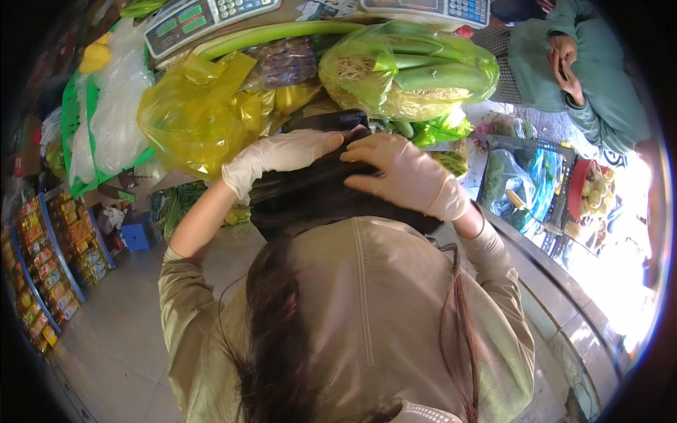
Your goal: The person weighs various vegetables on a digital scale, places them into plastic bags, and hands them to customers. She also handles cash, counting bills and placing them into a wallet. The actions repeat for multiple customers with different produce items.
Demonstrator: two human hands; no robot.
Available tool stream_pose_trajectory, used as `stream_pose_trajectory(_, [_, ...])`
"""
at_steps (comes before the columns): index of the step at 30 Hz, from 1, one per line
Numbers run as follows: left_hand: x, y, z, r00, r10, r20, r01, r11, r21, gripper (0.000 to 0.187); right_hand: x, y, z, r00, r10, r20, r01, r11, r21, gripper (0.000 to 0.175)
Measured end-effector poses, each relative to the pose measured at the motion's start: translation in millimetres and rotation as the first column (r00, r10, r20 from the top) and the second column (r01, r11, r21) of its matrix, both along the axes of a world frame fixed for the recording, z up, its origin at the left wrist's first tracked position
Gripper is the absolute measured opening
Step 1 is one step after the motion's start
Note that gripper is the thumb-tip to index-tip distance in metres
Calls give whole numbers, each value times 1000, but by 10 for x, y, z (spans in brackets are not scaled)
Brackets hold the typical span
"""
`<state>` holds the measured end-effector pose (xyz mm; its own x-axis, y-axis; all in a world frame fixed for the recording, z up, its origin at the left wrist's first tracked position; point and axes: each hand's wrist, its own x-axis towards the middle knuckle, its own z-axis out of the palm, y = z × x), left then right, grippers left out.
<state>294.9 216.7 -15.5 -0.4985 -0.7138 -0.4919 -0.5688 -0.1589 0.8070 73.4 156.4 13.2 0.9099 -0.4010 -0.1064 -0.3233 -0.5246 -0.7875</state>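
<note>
A black bag (317,190) lies against the front of my body, below the edge of the goods-covered table. My left hand (291,153), in a thin whitish glove, rests across its upper part with the fingers together; its thumb and grip are hidden. Over the bag's right side is my right hand (404,172), gloved too, its fingers spread towards the left hand. Nothing shows between those fingers. A small dark pinkish piece (358,132) sticks up near the left fingertips; what it is I cannot tell. Just beyond lies a yellow plastic bag (185,116).
Leafy stalks in a green plastic bag (407,74) lie beyond the hands. Digital scales (182,26) stand at the back, near a green basket (90,132) of clear bags. At right are a black crate (521,185) and a person in green (587,74); packet racks (53,254) stand left.
</note>
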Motion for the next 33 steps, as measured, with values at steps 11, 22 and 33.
stream_pose_trajectory(11, [-193,550,-36,816,433,383,-274,873,-405,46,1457,-335,-1309,801,572,-177,-595,730,-336,34])
stream_pose_trajectory(22, [5,1080,389,170,984,45,-939,175,-297,20,2009,-78,-933,700,624,-348,-518,779,354,51])
stream_pose_trajectory(33, [314,1395,-246,203,979,35,-971,197,133,48,2154,-82,-844,651,745,-145,-661,650,374,34])
